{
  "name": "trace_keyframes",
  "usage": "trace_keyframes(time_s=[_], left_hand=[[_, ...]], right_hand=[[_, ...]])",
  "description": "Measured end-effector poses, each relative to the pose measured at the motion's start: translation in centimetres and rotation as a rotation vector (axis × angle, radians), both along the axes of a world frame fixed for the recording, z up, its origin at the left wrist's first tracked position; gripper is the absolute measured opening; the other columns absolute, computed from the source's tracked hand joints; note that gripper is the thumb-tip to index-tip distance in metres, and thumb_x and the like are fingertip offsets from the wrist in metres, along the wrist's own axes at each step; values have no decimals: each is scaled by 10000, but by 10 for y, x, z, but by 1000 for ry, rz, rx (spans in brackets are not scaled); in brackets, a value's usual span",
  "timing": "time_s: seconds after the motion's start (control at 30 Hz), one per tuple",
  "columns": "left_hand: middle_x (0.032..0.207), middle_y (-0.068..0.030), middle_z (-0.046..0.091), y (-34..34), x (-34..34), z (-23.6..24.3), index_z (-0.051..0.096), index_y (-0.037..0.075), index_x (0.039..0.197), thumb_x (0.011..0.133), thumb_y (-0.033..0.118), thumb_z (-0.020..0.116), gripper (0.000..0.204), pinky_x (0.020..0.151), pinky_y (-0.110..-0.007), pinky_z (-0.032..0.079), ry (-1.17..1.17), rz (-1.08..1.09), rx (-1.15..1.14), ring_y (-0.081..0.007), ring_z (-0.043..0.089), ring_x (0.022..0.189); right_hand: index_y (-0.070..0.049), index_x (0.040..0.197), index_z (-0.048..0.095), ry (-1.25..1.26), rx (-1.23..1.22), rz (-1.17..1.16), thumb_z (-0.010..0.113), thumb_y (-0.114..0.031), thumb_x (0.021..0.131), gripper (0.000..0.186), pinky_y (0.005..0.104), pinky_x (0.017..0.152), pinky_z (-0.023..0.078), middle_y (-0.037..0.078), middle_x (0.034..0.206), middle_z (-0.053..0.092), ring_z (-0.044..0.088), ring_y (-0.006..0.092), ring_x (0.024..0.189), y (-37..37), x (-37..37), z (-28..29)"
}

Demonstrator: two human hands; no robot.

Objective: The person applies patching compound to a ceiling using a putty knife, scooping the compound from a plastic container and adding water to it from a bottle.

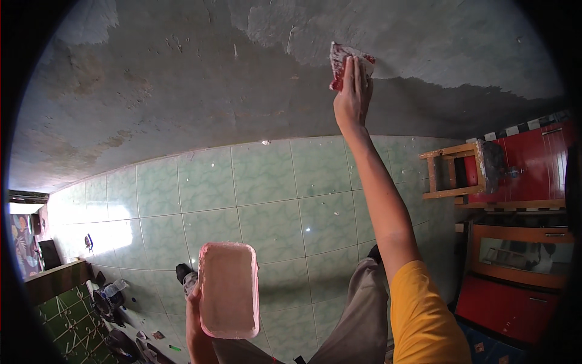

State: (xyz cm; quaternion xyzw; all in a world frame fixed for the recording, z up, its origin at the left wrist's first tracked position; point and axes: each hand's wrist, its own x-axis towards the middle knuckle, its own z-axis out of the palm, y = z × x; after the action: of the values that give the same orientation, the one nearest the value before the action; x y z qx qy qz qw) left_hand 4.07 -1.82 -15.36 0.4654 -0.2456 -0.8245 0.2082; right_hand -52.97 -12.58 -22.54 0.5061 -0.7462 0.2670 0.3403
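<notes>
Texts: none can be read | labels, brands: none made out | numbers, signs: none discerned

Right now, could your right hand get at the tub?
Probably yes: the left hand holds the tub uncovered, though the right hand, at the wall with a red spreader, must draw back.

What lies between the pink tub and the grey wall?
In the head view, green floor tiles with white specks lie between tub and wall.
</notes>
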Motion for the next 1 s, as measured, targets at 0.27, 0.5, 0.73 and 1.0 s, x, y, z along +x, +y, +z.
trace_keyframes(time_s=[0.27,0.5,0.73,1.0], left_hand=[[1398,-145,584,0,-4,-17,470,39,1486,1031,471,477,627,1035,-441,517,-8,3,-82,-285,608,1235],[1407,-144,589,4,-6,-16,488,52,1477,1050,446,438,583,1035,-445,526,36,23,-75,-289,618,1236],[1421,-137,584,2,-16,3,494,69,1478,1048,445,459,572,1048,-449,516,-95,-34,-19,-286,613,1248],[1428,-156,582,-2,-11,14,450,30,1512,1056,466,440,631,1053,-430,516,-9,23,-62,-283,619,1249]], right_hand=[[-110,1614,311,-20,215,-59,496,7,951,698,523,1239,279,83,1658,349,349,341,1513,18,-33,-64],[-58,1535,442,-77,230,69,516,24,939,606,502,1166,373,144,1545,503,454,354,1440,38,-18,-46],[-17,1537,415,60,24,75,521,44,920,629,489,1170,378,172,1539,496,471,374,1416,-12,10,6],[-4,1500,456,-168,204,78,563,70,895,619,493,1154,386,156,1513,523,461,370,1418,1,30,-27]])
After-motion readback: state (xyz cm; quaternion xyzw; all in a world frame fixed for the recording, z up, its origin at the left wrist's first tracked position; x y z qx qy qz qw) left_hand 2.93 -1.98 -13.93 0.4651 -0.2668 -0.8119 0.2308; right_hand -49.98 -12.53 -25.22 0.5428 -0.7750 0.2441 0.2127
